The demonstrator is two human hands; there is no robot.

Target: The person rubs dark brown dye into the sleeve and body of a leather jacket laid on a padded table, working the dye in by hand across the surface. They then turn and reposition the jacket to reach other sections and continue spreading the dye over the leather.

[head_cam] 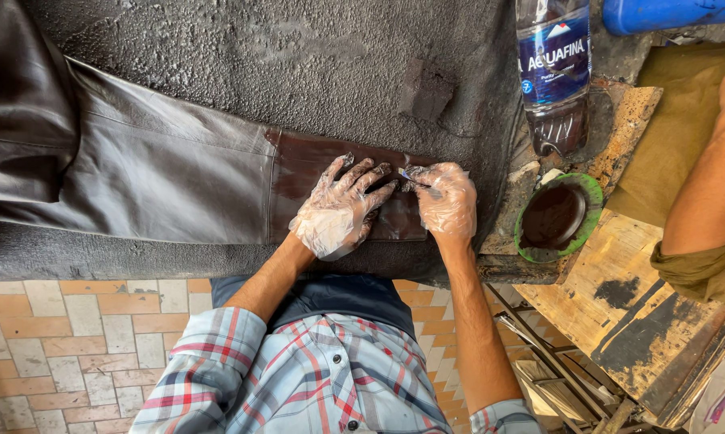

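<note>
A dark brown leather garment [153, 169] lies flat across a stained black work surface [298, 56]. Its end panel [298, 165] looks wet and darker red-brown. My left hand [340, 210], in a thin clear plastic glove smeared with dye, rests spread flat on that panel. My right hand [445, 201], also gloved, is closed on a small brush [414, 178] whose tip touches the leather just right of my left fingers.
A green bowl of dark brown dye [555, 219] sits right of my hands. A plastic bottle [553, 72] with dark liquid stands behind it. Another person's arm [712, 177] reaches in at the right, over a stained wooden board [619, 297]. Tiled floor lies below.
</note>
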